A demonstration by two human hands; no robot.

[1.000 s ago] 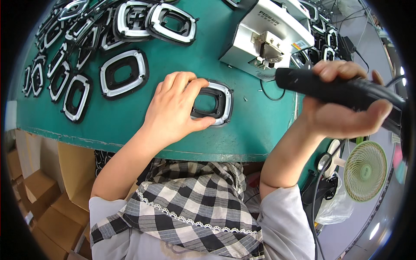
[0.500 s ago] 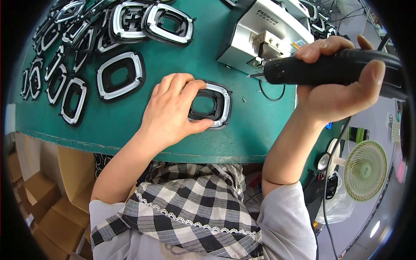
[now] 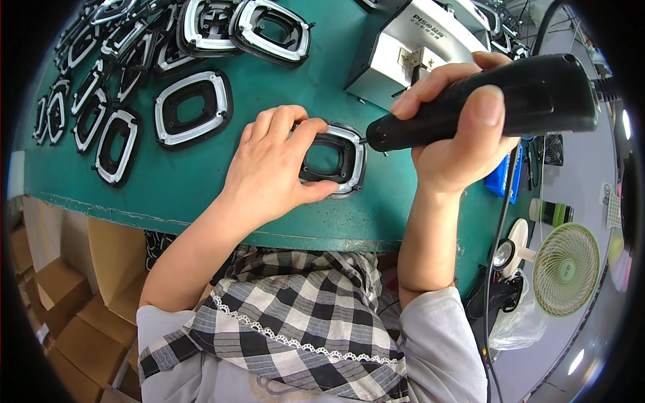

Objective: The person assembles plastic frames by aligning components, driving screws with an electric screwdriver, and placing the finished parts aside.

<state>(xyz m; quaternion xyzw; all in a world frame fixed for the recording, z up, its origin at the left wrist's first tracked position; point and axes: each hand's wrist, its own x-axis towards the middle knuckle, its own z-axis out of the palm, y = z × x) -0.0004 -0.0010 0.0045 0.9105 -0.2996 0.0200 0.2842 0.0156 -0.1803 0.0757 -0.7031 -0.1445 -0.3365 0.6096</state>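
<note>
My left hand (image 3: pixel 267 161) is closed on a black rounded frame (image 3: pixel 352 161) with a whitish ring, which lies flat on the green table. Its thumb presses the near edge and its fingers lie along the far edge, hiding the frame's left side. In my right hand (image 3: pixel 451 151) is a black corded electric screwdriver (image 3: pixel 537 94), gripped round its body and held nearly level. The screwdriver's tip points left and sits at the frame's upper right corner; whether it touches a screw there is too small to tell.
A silver screw feeder (image 3: pixel 420 37) stands at the back right. One similar loose frame (image 3: pixel 164 111) lies to the left, with several more piled at the far left. Cardboard boxes (image 3: pixel 94 342) are below the table's left edge; a green fan (image 3: pixel 566 269) is at the right.
My right hand has brought the screwdriver left and down from beside the screw feeder to the frame's corner. My left hand keeps its hold on the frame.
</note>
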